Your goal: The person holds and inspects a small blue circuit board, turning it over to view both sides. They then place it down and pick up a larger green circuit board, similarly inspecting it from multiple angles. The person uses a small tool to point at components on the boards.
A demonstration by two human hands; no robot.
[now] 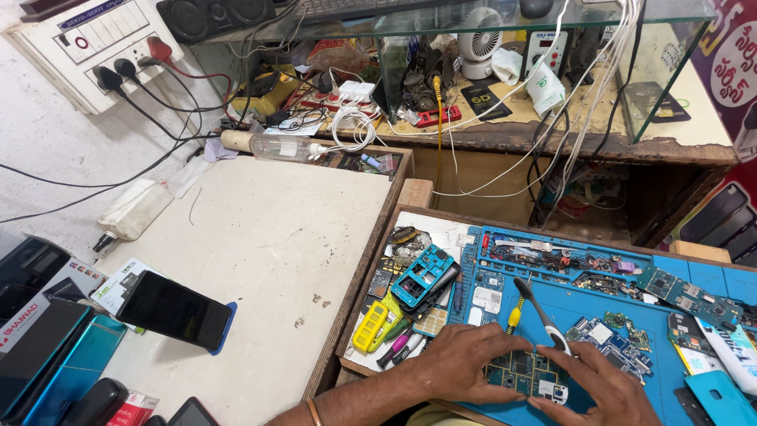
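**Circuit board under both hands, lower right of frame**

At the lower centre of the frame, my left hand (465, 359) lies palm down, fingers spread, pressing the green circuit board (527, 371) against the blue work mat (568, 309). My right hand (603, 386), lower right, pinches the board's near edge with thumb and forefinger. A brush with a dark handle (540, 313) lies just above the board, beside a yellow-handled screwdriver (514, 314). Left of the mat, a tray (410, 225) holds a blue phone frame (423, 274). A black phone (175, 309) rests on the white table (268, 237), mid-left.
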